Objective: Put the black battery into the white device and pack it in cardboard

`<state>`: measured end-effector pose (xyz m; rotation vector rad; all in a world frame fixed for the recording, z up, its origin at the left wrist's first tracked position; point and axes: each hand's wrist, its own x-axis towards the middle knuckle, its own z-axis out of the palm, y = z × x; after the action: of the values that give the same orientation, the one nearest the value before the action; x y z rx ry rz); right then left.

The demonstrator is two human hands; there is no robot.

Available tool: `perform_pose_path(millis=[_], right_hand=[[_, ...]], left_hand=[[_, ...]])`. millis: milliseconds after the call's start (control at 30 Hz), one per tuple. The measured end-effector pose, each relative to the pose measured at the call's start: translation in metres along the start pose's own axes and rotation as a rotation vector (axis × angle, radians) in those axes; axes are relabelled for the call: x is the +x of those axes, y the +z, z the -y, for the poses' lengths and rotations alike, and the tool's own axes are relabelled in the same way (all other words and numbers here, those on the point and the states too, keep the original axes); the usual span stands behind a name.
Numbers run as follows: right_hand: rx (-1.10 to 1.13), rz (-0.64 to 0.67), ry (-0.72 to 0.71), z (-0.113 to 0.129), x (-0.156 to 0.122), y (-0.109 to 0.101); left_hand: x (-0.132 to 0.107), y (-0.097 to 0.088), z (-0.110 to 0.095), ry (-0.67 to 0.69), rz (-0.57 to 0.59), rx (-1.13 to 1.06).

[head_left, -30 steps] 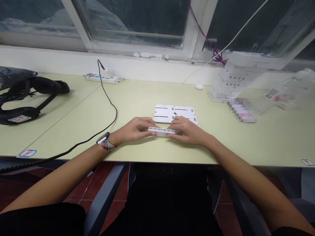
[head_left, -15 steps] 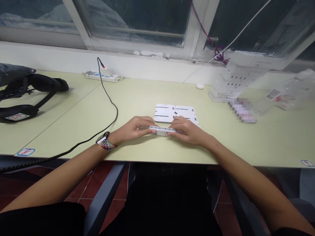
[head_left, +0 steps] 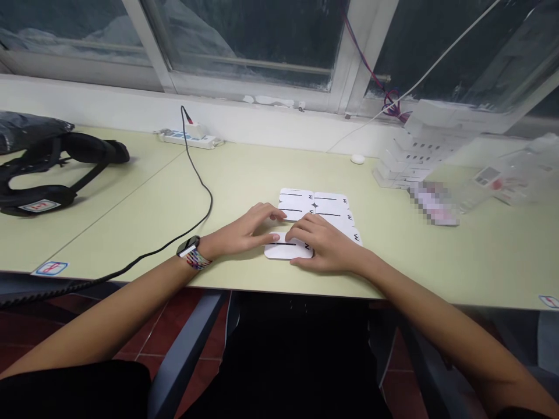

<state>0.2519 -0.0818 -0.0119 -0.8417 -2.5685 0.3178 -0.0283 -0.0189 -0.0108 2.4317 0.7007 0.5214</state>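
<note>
A flat white tile (head_left: 283, 252) with rounded corners, a black line and a W-like mark lies near the table's front edge. My right hand (head_left: 325, 240) reaches over its right side, fingers bent on the upper face and thumb at the near edge. At the tile's left end, my left hand (head_left: 244, 231) has thumb and fingers spread apart, the thumb tip by the tile's corner. Just beyond, several similar white tiles (head_left: 331, 202) lie side by side in a block, marked alike. Part of that block is hidden under my right hand.
A black cable (head_left: 210, 195) runs along the left from a power strip (head_left: 190, 138) at the wall. Black headset-like gear (head_left: 70, 154) lies far left. At the back right stand stacked white boxes (head_left: 414, 154), a clear plastic bag (head_left: 519, 169) and a small white round object (head_left: 357, 159).
The white tile was held on edge between both hands and now lies flat. My left hand has let go and opened; my right hand has moved over the tile's right side.
</note>
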Motion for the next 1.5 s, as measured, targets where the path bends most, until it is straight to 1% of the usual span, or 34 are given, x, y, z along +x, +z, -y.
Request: perform_pose_path(millis=[100,167,233,300,367,433,500,633,800,967,1067,1500], right_hand=[[0.119,-0.032,0.014,-0.024,0.009,-0.017],[0.151,-0.089,0.092,-0.049,0.020,-0.031],[0.120,-0.130,0.195,-0.078,0.035,-0.042],[0.082,-0.146,0.295,-0.106,0.054,-0.048],[0.080,-0.131,0.361,-0.128,0.071,-0.047],[0.093,-0.102,0.396,-0.144,0.086,-0.044],[0.121,-0.061,0.425,-0.153,0.095,-0.041],[0.191,0.006,0.473,-0.159,0.099,-0.039],[0.216,0.027,0.489,-0.154,0.095,-0.043],[0.225,0.065,0.458,-0.146,0.090,-0.045],[0.227,0.082,0.439,-0.141,0.088,-0.045],[0.220,0.115,0.396,-0.126,0.077,-0.047]], left_hand=[[0.003,0.000,0.003,-0.019,-0.123,0.013],[0.006,0.002,0.008,-0.036,-0.194,0.034],[0.010,0.004,0.015,-0.049,-0.214,0.071],[0.013,0.007,0.021,-0.058,-0.190,0.107],[0.016,0.009,0.024,-0.077,-0.134,0.146],[0.018,0.011,0.024,-0.107,-0.072,0.197],[0.020,0.013,0.021,-0.132,-0.030,0.242],[0.021,0.013,0.017,-0.138,-0.017,0.260],[0.019,0.012,0.016,-0.113,-0.056,0.226],[0.015,0.011,0.012,-0.034,-0.103,0.250],[0.013,0.010,0.009,0.001,-0.112,0.245],[0.010,0.005,0.004,0.072,-0.079,0.222]])
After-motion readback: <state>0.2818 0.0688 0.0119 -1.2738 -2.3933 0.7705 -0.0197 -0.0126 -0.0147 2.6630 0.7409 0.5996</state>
